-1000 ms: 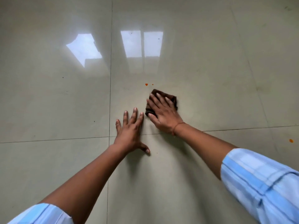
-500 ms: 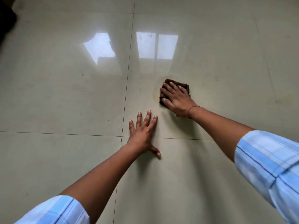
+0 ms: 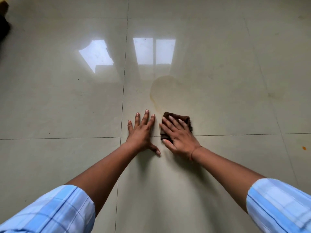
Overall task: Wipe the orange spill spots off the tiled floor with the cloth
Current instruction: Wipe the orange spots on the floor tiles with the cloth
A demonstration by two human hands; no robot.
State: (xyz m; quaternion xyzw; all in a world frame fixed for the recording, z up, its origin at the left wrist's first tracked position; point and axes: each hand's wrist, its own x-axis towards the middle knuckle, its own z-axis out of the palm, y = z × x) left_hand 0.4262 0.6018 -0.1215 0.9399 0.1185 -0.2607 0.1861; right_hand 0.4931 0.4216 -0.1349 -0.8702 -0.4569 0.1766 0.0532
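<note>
- right hand laid flat on top of the dark brown cloth, fingers straight and slightly spread, pressing down rather than curling round it.
- cloth folded into a small pad on the tiled floor, lying across the grout line that runs left to right, its far and right edges showing past the fingers.
- left hand just left of the cloth, palm down on the tile, fingers spread wide, thumb out to the right, holding nothing.
- faint yellowish smear ring just beyond the cloth, on the far side.
- small orange spot well apart, at the right edge.
- thin thread band on the right wrist.
- pale blue checked sleeves rolled up on both forearms.
- bright window reflections on the glossy tiles farther off.
</note>
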